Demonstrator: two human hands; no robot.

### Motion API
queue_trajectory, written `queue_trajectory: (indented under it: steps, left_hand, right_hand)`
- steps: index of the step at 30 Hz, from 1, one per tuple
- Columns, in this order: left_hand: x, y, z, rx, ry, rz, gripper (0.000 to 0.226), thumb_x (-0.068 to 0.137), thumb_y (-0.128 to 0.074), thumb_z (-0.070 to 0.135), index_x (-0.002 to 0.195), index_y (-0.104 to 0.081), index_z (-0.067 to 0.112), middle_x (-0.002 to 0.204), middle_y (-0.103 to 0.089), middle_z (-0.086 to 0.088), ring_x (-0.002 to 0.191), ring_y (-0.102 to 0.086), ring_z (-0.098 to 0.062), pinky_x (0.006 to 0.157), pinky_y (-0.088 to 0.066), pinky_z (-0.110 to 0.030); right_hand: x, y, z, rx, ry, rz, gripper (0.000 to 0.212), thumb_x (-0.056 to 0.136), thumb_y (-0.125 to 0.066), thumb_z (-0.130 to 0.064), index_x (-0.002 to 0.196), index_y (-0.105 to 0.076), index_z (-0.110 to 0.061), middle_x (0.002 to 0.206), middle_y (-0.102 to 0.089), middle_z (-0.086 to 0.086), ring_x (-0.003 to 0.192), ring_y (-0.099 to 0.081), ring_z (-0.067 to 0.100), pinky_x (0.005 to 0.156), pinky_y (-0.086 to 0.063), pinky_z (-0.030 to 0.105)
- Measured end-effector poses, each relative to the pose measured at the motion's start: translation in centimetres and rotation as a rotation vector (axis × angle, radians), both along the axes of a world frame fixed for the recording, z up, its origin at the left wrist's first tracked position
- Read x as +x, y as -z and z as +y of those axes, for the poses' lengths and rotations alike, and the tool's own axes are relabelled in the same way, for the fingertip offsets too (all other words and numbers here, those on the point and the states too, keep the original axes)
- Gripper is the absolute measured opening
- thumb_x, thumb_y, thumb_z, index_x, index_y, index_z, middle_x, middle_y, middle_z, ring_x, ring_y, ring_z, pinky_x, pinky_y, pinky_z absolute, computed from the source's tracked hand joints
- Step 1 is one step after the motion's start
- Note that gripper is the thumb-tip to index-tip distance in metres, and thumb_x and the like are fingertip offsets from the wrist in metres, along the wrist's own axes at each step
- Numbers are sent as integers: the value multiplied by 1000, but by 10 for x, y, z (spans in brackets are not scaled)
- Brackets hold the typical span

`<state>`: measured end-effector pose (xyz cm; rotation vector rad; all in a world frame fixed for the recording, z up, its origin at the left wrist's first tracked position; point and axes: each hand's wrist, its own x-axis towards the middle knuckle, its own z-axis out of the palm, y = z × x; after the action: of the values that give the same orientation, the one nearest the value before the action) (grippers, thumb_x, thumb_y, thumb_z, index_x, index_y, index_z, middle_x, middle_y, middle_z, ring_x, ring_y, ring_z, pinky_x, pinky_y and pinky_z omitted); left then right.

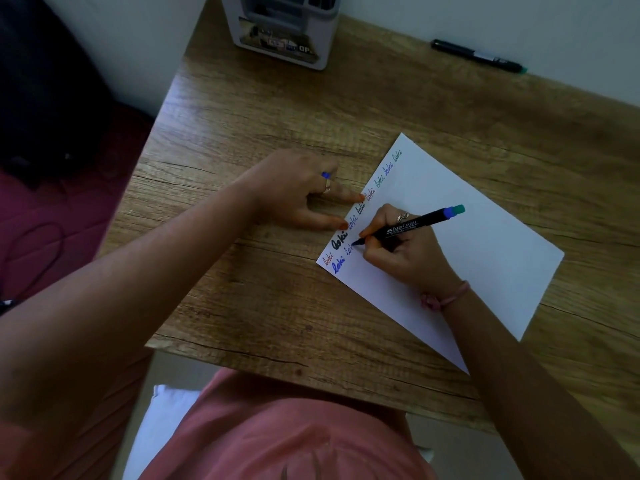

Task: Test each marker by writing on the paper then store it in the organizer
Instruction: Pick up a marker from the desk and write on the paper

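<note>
Head view: right hand [405, 254] grips a black marker [412, 225], fingers curled round the barrel near the tip, tip down on the paper [460, 258]. Blue and teal at the marker's back end, which points up and right, away from the person. Tip sits at the end of a blue scribble in the second row, near the sheet's left edge.

Left hand [298, 192] lies on the desk [242, 116] just left of the paper; two straight fingertips touch the sheet's left edge. Other fingers are curled round a small blue cap [325, 174], which pokes out at the knuckles. Ring on one finger.

Paper is white, lies at an angle on the wooden desk, right of centre. One row of scribbles runs along its left edge: red, thick black, then blue and green toward the far corner. A second row starts below it with thick blue.

Organizer [280, 29], grey-white, stands at the desk's far edge by the wall, well apart from the paper. Contents too dark to read.

Second marker [478, 57], black with a green end, lies at the far right by the wall.

Pink band [450, 294] on the right wrist.
</note>
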<state>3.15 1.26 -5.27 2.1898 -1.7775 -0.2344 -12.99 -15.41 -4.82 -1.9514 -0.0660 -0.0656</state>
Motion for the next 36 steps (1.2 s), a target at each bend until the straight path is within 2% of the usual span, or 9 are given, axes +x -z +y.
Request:
queue_trajectory:
  steps: [4, 8, 17, 22, 24, 26, 27, 30, 36]
  left_hand:
    - [0, 0, 0, -18, 9, 3, 55, 82, -34, 70, 129, -48, 45, 82, -53, -1, 66, -47, -14, 53, -38, -27]
    - [-1, -1, 0, -41, 5, 2, 54, 83, -36, 69, 128, -49, 44, 80, -52, 0, 64, -45, -12, 54, -34, -25]
    - [-1, -1, 1, -57, 25, -20, 54, 82, -37, 68, 127, -52, 43, 81, -51, 0, 65, -44, -11, 54, -31, -25]
    - [0, -3, 0, -25, 18, -44, 57, 81, -34, 69, 129, -50, 42, 85, -53, 0, 66, -43, -9, 54, -30, -23]
    - [-2, -6, 1, -27, -31, -18, 60, 81, -37, 68, 132, -47, 39, 87, -56, 0, 68, -44, -8, 54, -32, -21]
    - [-7, -10, 3, -67, -230, 243, 57, 83, -45, 61, 135, -41, 40, 92, -60, 1, 72, -51, -10, 62, -42, -18]
    - [-11, -14, 2, -133, -390, 511, 51, 85, -49, 52, 134, -40, 40, 92, -60, 1, 75, -56, -12, 69, -48, -22]
    - [-21, -25, -3, -621, -785, 1303, 30, 90, -42, 18, 117, -54, 25, 74, -54, 4, 65, -51, -7, 68, -41, -24]
    - [-42, -50, 0, -1166, -856, 2098, 27, 96, -36, 9, 113, -58, 5, 77, -55, -1, 70, -53, -9, 69, -47, -21]
  right_hand:
    - [-1, -1, 0, -2, -2, -8, 7, 73, -59, -15, 76, -59, -9, 73, -58, -7, 70, -59, 7, 63, -46, 15]
    - [0, 0, -1, -15, 18, -6, 4, 73, -60, -14, 76, -59, -12, 68, -59, 6, 64, -56, 22, 59, -48, 30]
    - [0, 0, 1, 18, 30, 0, 5, 74, -59, -13, 76, -59, -8, 73, -58, -12, 68, -57, 2, 62, -45, 13]
    - [0, -4, 0, 58, 78, 27, 6, 73, -54, -17, 75, -58, -13, 69, -59, -14, 64, -57, 16, 60, -46, 22]
    - [2, -8, -1, 133, 123, 59, 5, 75, -53, -15, 76, -57, -13, 68, -60, -15, 61, -56, 9, 59, -45, 17]
    - [5, -14, -3, 226, 159, 129, 7, 79, -51, -6, 78, -55, -11, 62, -58, -13, 55, -51, 2, 55, -42, 14]
    - [7, -17, -4, 261, 171, 157, 10, 81, -48, -3, 79, -54, -11, 59, -56, -11, 53, -49, 2, 53, -41, 14]
    - [11, -28, -1, 296, 202, 151, 11, 82, -48, -4, 83, -55, -12, 63, -58, -7, 59, -55, 8, 55, -45, 19]
    - [10, -62, 33, 435, 238, 43, 24, 86, -43, -10, 96, -65, -16, 91, -73, -4, 91, -69, 18, 79, -54, 25]
